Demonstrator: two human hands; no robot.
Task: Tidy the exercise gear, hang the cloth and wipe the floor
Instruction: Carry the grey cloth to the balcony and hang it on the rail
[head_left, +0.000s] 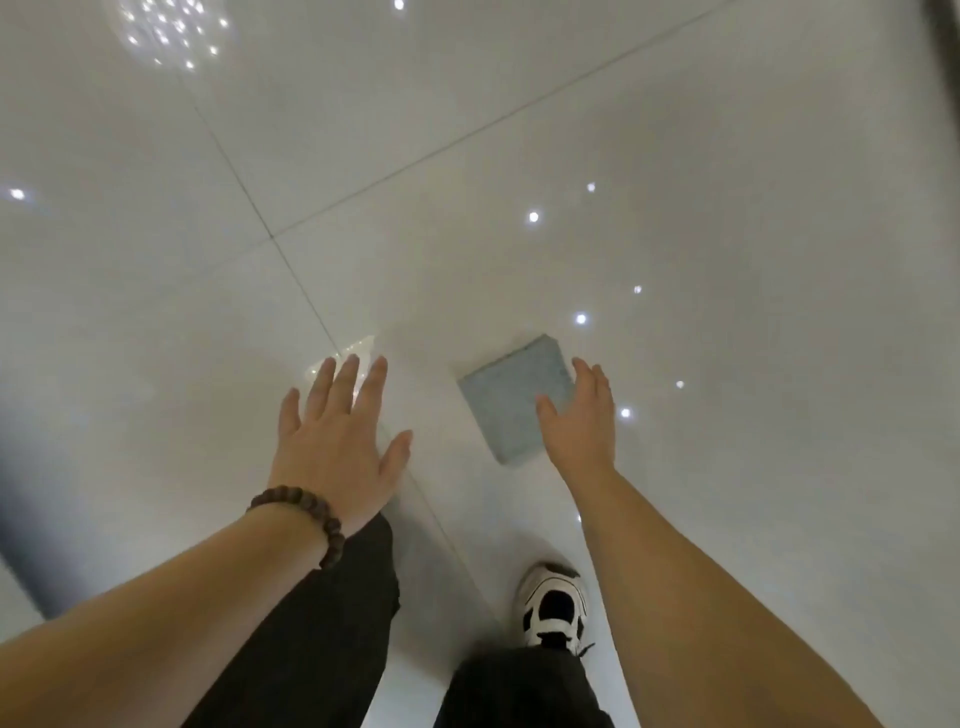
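A folded grey-blue cloth (514, 397), square in outline with a nubby, towel-like surface, lies flat on a glossy pale tiled floor (727, 156) that mirrors scattered ceiling lights as white dots. Thin dark grout lines cross the tiles beyond and to the left of the cloth, one running on under the person's legs. The right hand (579, 421) is stretched out at the cloth's right edge, fingers extended and loose, thumb over the cloth's near corner, gripping nothing; whether it touches the fabric or hovers just above it is hard to judge from this angle. The left hand (337, 441) is spread flat, palm down, fingers fanned, well left of the cloth and empty, with a string of dark round wooden beads (306, 519) circling its wrist. Nearer than the cloth, dark trousers (322, 623) fill the lower frame, and a white-and-black trainer (553, 605) shows on the tile, its heel hidden by the trouser leg. Both forearms are cut off by the frame's lower corners.
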